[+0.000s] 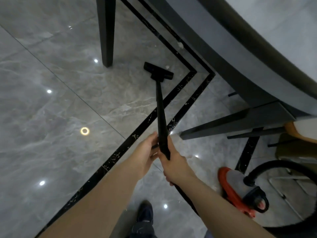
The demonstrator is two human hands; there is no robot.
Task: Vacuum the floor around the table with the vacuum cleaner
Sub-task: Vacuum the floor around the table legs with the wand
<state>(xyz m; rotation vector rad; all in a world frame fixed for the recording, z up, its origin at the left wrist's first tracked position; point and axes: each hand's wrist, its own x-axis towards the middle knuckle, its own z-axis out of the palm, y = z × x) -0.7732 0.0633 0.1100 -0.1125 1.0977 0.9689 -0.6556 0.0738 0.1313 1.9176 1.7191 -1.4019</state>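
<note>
Vacuum wand (161, 107) sits gripped in your left hand (147, 152) and right hand (175, 164); its floor nozzle (158, 70) rests beside the counter leg (106, 31). Next, push toward the debris (167, 67).

this is looking like a home dining area: glossy grey marble floor tiles (60, 103) with a black inlaid border (181, 93) are reflecting ceiling lights, a pale-topped bench (274, 28) is standing on dark tapered legs (106, 31), and an orange-backed chair (298, 133) is sitting beside it.
</note>
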